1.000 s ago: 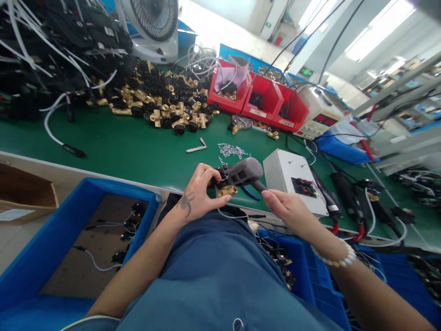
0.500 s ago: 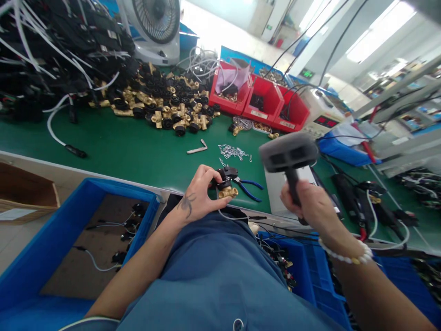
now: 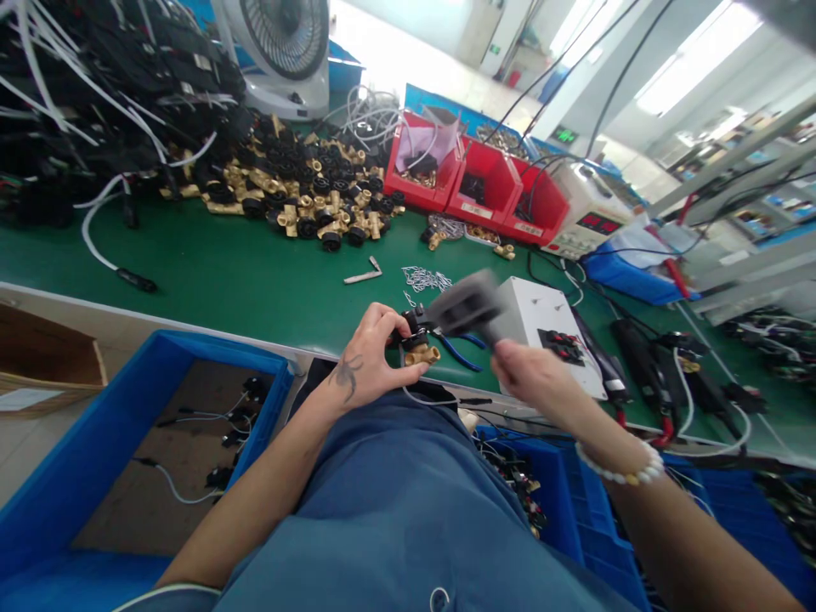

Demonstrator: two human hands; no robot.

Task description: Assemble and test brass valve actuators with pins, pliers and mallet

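My left hand (image 3: pixel 373 353) is closed round a brass valve (image 3: pixel 421 355) with a black cap, held at the bench's front edge. A thin cable runs from under it toward my lap. In my right hand (image 3: pixel 532 374) is a hammer (image 3: pixel 462 306) with a thick grey head, blurred by motion. Its head is beside the black top of the valve; whether they touch I cannot tell. Blue-handled pliers (image 3: pixel 462 353) lie just behind the valve, partly covered by the hammer. Beyond them are a small pile of metal clips (image 3: pixel 424 279) and an L-shaped metal piece (image 3: pixel 363 276).
A heap of brass valves (image 3: pixel 319 195) lies at the back left, near a fan (image 3: pixel 280 51). Red bins (image 3: pixel 484 183) stand behind the clips. On the right is a white box with switches (image 3: pixel 554 327). Blue crates (image 3: pixel 146 357) sit below the bench.
My right hand has swung the hammer left and down to the valve, uncovering the white switch box. The left hand with the valve has stayed in place.
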